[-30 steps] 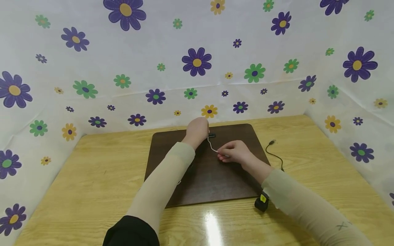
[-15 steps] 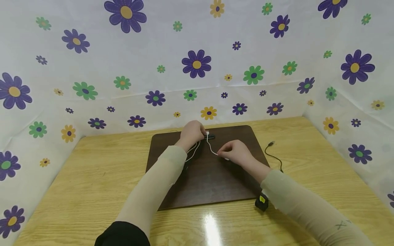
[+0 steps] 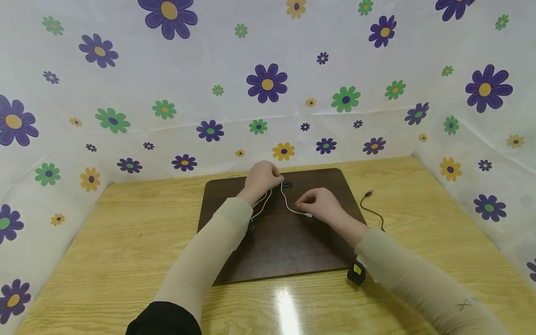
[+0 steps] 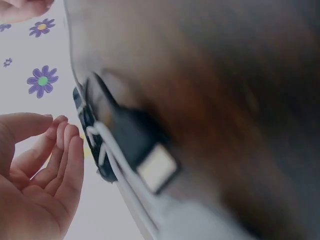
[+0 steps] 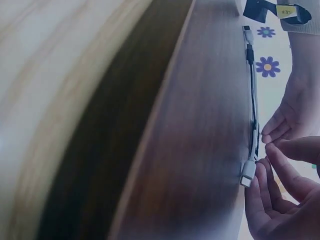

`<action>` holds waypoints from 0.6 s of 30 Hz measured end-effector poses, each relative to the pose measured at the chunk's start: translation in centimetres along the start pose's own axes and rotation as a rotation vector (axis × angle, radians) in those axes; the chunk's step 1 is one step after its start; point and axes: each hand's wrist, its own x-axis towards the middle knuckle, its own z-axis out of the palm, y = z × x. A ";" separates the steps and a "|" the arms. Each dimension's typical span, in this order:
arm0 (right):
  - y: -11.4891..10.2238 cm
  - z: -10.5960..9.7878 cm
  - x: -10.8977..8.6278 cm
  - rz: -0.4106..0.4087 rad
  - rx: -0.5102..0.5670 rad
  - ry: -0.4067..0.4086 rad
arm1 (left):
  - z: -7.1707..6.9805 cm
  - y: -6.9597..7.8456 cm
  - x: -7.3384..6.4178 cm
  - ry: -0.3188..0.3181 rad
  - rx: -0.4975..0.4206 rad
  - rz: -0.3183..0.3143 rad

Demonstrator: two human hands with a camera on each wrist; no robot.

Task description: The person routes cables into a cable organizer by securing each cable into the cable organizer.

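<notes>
A thin white cable runs from a small black strip near the brown board's far edge to a white plug. My left hand is at the strip, fingertips beside a small white piece; its wrist view shows nothing plainly between thumb and fingers. My right hand hovers just above the cable, thumb and forefinger tips together; the cable appears to pass beside them in the right wrist view. White strands and a black plug lie by the strip under my left hand.
The brown board lies on a wooden table. A black cable lies right of the board. A black camera hangs below my right sleeve. A flowered cloth stands behind and on both sides.
My left hand drew back left from the strip, uncovering white strands, then came slightly right again. My right hand has risen a little off the cable, so its white plug shows more.
</notes>
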 end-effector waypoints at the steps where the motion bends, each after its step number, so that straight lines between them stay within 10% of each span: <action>1: 0.0 -0.1 0.0 0.005 0.003 0.001 | 0.0 0.1 -0.1 -0.010 -0.030 0.004; 9: 0.2 -0.6 -0.2 0.080 0.198 -0.025 | 0.5 0.7 -0.7 -0.125 -0.314 0.013; 18: 0.5 -1.2 -0.7 0.200 0.520 -0.068 | 1.2 2.2 -1.6 -0.215 -0.352 0.040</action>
